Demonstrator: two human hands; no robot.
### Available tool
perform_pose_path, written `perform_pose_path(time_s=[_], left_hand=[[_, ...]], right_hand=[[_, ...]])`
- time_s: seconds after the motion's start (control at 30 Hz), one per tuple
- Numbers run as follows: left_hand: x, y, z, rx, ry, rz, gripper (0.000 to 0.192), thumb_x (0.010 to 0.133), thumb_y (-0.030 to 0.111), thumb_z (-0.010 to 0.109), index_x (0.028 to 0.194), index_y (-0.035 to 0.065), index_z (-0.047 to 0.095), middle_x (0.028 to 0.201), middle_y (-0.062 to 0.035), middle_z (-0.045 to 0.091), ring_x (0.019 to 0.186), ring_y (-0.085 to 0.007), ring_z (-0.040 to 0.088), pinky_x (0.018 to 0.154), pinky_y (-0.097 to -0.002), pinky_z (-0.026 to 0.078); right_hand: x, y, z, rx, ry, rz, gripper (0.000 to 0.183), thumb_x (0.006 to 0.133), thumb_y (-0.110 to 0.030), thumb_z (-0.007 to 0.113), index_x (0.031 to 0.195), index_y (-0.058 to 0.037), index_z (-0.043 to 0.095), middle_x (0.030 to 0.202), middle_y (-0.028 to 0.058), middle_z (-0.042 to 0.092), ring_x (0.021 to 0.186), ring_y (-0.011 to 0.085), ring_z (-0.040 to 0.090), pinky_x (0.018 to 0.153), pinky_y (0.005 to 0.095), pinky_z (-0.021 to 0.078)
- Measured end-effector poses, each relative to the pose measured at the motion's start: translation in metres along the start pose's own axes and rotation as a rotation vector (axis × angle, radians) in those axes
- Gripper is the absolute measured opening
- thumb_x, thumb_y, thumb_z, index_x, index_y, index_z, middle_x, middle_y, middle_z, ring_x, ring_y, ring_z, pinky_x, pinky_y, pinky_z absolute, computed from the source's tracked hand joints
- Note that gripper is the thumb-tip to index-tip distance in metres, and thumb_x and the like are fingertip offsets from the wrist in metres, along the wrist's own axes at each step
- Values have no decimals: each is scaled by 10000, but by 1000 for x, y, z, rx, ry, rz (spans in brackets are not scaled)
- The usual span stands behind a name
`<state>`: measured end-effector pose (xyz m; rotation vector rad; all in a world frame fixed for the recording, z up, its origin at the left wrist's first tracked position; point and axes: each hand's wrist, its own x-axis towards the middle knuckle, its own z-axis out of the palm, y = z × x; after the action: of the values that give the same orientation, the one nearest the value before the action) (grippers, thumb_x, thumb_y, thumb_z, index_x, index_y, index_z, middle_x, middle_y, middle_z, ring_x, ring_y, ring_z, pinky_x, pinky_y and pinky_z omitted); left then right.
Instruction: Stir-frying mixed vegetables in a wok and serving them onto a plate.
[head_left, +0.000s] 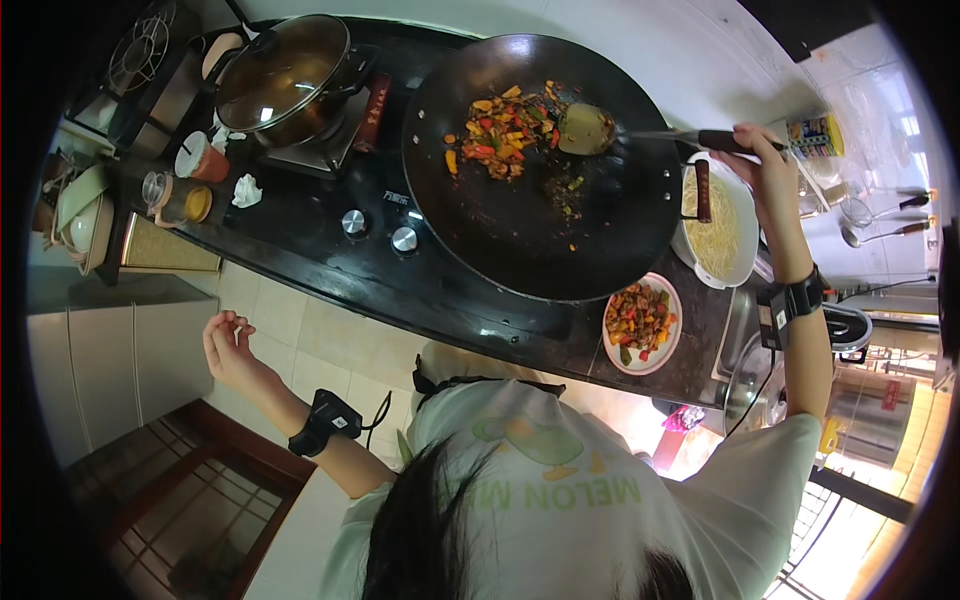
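Note:
My right hand (765, 165) is closed around the dark handle of a metal spatula (587, 129), whose blade rests inside a large black wok (592, 232). Left of the blade lies chopped stir-fry (499, 135) with red, yellow and green pieces; small scraps are scattered below it. My left hand (231, 349) hangs over the floor in front of the counter, fingers loosely curled, holding nothing. Beside the wok, near the counter's front edge, stands a pink-rimmed plate (605, 349) of similar stir-fry. A white dish (742, 259) of pale noodles or shreds sits partly beneath the wok's wooden side handle.
A lidded pot (285, 75) occupies the left burner. Two round stove knobs (404, 240) lie near the front edge. Further left are a lidded cup (202, 157), a glass jar (176, 199) and crumpled tissue (247, 191). A glass lid (757, 382) is at the right.

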<state>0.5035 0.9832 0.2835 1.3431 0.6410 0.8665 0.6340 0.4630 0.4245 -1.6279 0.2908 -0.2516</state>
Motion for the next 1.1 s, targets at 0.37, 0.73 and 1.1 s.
perform_pose_path(time_s=[0.37,0.73,1.1], left_hand=[[20,-21,65,-83,-230,-98,107,815,53,464,805,11,562,764,-68,565,651,-128,520,559,-217,413],[22,-21,98,-59,-330,-122,108,801,51,466,808,8,565,757,-70,568,652,-128,524,552,-214,414],[22,-18,106,-54,-322,-96,113,796,54,473,807,-2,570,752,-74,571,646,-131,523,548,-223,414]], right_hand=[[-43,-13,134,-670,-467,-797,113,676,-49,588,786,-42,612,821,111,577,741,217,584,684,311,471],[-131,-17,83,-1167,-1014,-1136,167,578,-138,582,696,-35,524,1032,170,510,914,331,547,682,294,527],[-182,-49,46,-1195,-982,-904,95,621,-69,605,639,-66,511,1023,149,527,868,325,572,547,287,539]])
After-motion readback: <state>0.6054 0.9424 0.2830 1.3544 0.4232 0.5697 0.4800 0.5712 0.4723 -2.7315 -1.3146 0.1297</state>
